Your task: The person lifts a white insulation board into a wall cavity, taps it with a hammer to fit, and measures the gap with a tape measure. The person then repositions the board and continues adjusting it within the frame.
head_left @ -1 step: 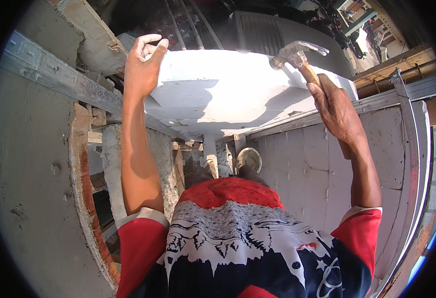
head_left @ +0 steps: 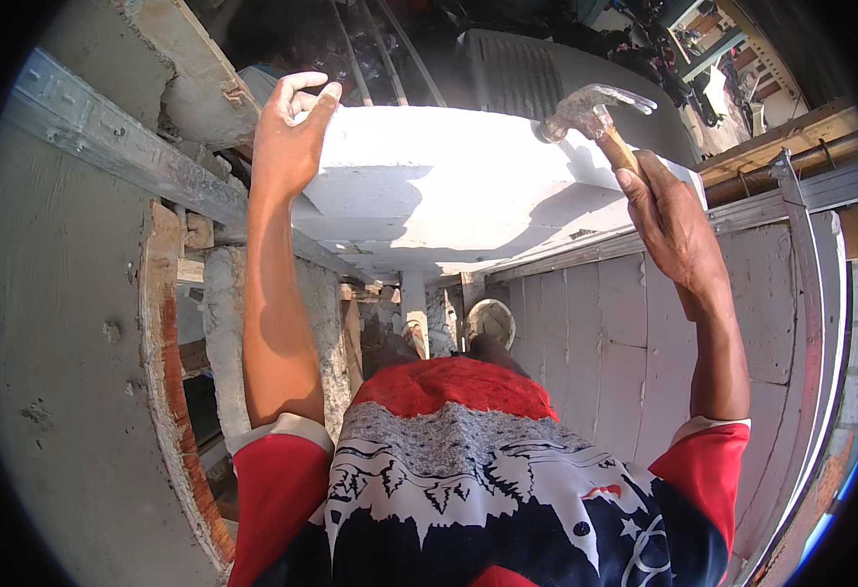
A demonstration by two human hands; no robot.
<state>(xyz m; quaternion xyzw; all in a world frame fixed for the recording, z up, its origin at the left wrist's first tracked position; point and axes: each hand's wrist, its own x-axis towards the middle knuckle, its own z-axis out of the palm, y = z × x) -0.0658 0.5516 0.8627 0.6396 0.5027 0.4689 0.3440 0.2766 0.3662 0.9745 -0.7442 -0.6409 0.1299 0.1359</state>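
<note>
My right hand is wrapped round the wooden handle of a claw hammer. The hammer's striking face is at the far edge of a white masonry block, right of its middle; whether the two touch, I cannot tell. The claw points away to the right. At the block's left end is my left hand, fingers loosely curled with a gap between thumb and forefinger. Nothing shows in that gap. White dust coats its fingertips. The block tops a white wall whose face carries shadows.
A metal rail runs along the left beside a grey plastered wall. White block walling stands on the right, topped by another rail. Below is a round bucket near my legs. Corrugated sheet lies beyond the block.
The view has shifted very slightly, so the block, hands and hammer sit a little lower and further right. Both hands keep about the same place relative to the block.
</note>
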